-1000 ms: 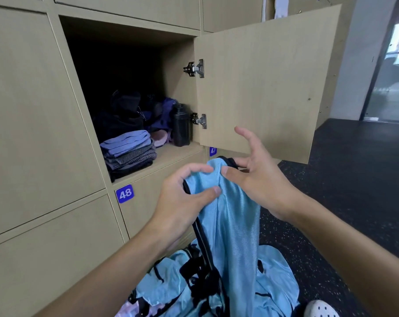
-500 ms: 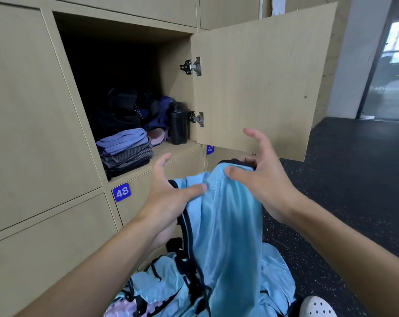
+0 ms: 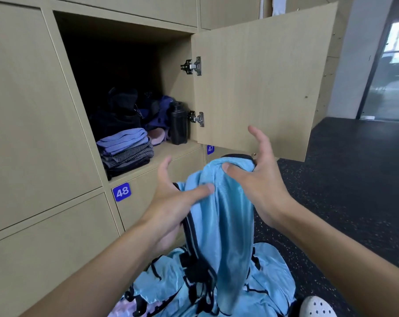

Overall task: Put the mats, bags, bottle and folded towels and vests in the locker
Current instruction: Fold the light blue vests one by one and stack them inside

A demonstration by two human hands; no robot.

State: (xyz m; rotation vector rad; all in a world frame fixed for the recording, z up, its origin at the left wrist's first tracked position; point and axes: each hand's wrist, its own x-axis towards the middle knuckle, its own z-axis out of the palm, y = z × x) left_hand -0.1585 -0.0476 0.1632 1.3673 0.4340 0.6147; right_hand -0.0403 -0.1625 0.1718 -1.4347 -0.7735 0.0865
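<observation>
Left grip has loosened, fingers apart, just the thumb on the light-blue, black-trimmed mesh vest. Right grip pinches its top, below the open wooden locker. Looks floppy and slick (grab the collar).

A white perforated shoe sits on the dark speckled floor, a glass door stands far right, a blue 48 plate lower left.
</observation>
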